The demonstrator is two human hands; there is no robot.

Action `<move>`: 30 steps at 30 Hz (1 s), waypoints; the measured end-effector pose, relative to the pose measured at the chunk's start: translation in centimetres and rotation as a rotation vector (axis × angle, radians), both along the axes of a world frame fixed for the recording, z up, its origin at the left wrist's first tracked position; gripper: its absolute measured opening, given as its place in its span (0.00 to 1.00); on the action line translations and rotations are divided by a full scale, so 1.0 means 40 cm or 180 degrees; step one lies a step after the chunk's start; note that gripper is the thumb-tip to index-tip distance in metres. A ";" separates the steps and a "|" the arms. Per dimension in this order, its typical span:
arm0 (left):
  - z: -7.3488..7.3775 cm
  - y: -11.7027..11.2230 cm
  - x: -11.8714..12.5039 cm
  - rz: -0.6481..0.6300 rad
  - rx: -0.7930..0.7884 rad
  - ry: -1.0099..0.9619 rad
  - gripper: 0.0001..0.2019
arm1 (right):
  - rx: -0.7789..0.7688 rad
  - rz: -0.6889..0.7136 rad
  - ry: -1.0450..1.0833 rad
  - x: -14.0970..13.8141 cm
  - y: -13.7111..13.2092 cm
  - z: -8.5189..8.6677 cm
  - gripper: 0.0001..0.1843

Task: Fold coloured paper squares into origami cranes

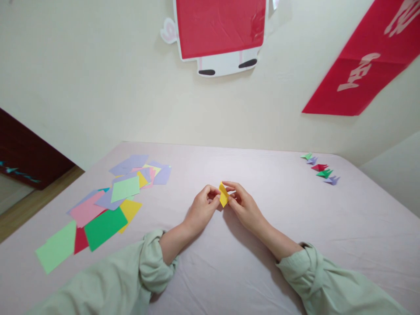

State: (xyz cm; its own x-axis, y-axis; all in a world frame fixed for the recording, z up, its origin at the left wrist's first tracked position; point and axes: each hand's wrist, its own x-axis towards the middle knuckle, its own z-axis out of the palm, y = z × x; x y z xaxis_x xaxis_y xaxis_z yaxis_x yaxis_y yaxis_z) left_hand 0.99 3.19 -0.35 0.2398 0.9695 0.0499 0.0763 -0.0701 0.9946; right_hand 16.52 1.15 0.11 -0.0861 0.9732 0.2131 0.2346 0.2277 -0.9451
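Grip-wise, head view: left hand [204,205] and right hand [245,209] both pinch the folded yellow paper [223,195] over the pale cloth [210,271] — probably feather-light, crisp, easily creased or torn — so I'd hold it gently by its edges.

The folded paper [223,196] in the grip is bright yellow. Left of it, the loose sheets [105,228] are a plain-coloured mix: lavender, pink, light green, deep green, red, yellow. Way off to the right, the folded shapes [319,168] go light green, lavender, red, green, lavender, farthest to nearest. Cloth [236,271] below the grip's a plain pale pinkish lilac, sleeves [108,280] this side of it are sage. Beyond: cream wall [98,87], red-and-white cutout [223,30] with black ovals, red banner [337,98] with pale lettering.
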 end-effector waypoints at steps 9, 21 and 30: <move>0.007 0.013 -0.007 0.0188 -0.0331 -0.0222 0.08 | 0.0250 0.0106 -0.0454 -0.002 -0.006 0.014 0.17; 0.028 0.007 -0.010 0.0323 -0.0331 -0.0253 0.06 | 0.0069 0.0006 -0.0434 0.001 -0.006 0.010 0.09; 0.032 0.006 -0.011 0.0279 -0.0369 -0.0234 0.07 | 0.0125 0.0008 -0.0514 0.001 -0.004 0.010 0.06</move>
State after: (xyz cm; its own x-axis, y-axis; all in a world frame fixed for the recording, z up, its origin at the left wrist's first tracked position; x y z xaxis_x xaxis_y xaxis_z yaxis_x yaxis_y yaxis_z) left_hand 0.56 3.45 0.91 0.1538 0.9869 -0.0491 0.0037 0.0491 0.9988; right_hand 16.55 0.97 0.49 -0.1248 0.9642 0.2340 0.3820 0.2644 -0.8855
